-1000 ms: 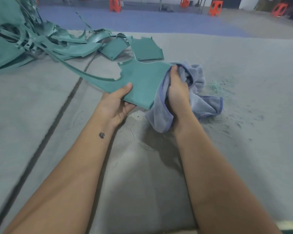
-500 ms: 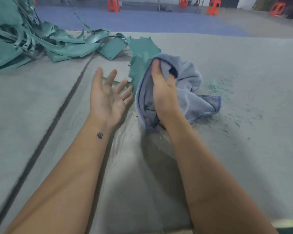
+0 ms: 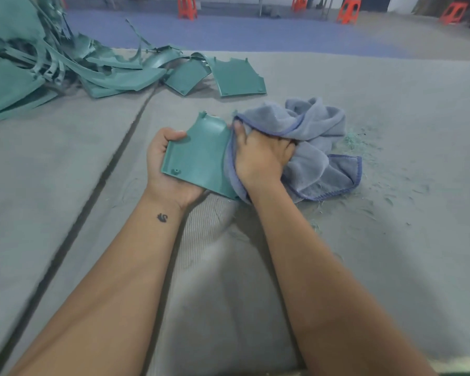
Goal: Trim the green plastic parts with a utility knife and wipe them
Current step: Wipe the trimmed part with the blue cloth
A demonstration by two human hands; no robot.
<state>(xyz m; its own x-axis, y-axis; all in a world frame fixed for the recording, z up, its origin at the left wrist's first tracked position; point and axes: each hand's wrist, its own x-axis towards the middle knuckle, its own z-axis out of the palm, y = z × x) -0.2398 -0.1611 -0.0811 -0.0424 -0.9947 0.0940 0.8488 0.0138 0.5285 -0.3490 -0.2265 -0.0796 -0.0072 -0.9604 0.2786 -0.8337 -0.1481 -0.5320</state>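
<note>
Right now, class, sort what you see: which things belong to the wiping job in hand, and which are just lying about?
In use:
- green plastic part, held by the left hand
- blue cloth, gripped by the right hand against the part's edge

Lying about:
- two loose green panels
- heap of green offcuts
- green shavings
- orange stools

1. The green plastic part (image 3: pixel 198 156) is smooth with a soft shine.
2. The blue cloth (image 3: pixel 318 147) looks soft and fuzzy.
3. The counter (image 3: pixel 391 104) has a grey, matt, rough fabric cover.
4. Tiny green plastic shavings (image 3: pixel 354 139) lie near the cloth.
</note>
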